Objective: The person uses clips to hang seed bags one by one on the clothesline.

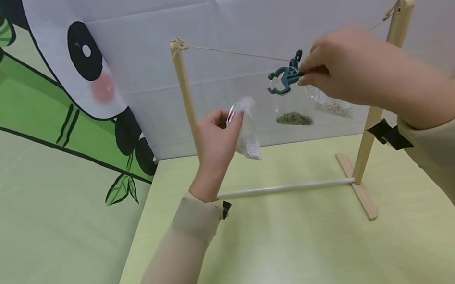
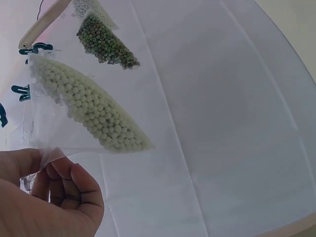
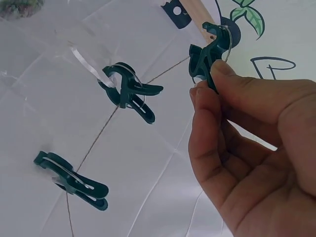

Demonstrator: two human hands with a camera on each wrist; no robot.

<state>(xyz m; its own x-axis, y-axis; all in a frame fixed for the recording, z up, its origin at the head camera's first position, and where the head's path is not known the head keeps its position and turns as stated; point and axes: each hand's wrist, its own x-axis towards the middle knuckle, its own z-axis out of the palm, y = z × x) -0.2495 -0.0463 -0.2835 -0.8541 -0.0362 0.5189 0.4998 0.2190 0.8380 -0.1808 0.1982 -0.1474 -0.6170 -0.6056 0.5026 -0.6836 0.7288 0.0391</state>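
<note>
My left hand (image 1: pixel 219 136) pinches the top of a clear plastic bag (image 1: pixel 248 141) holding small white beads; in the left wrist view the beads (image 2: pixel 98 111) fill a slanted band of the bag. With thumb and fingertips my right hand (image 1: pixel 352 68) holds a dark green spring clip (image 3: pixel 213 47) by its handles, its jaws spread and pointing left toward the bag. Two more green clips, a middle one (image 3: pixel 127 89) and a lower one (image 3: pixel 74 180), grip the string in the right wrist view. Below the clips hang a bag of green beads (image 1: pixel 294 119) and another of whitish beads (image 1: pixel 333 104).
A thin string (image 1: pixel 237 52) runs between a left wooden post (image 1: pixel 183 85) and a right wooden post (image 1: pixel 399 23). A white rod (image 1: pixel 286 187) and a wooden foot (image 1: pixel 364 198) rest on the pale table (image 1: pixel 313 256). Behind hangs a printed cloth (image 1: pixel 145 51).
</note>
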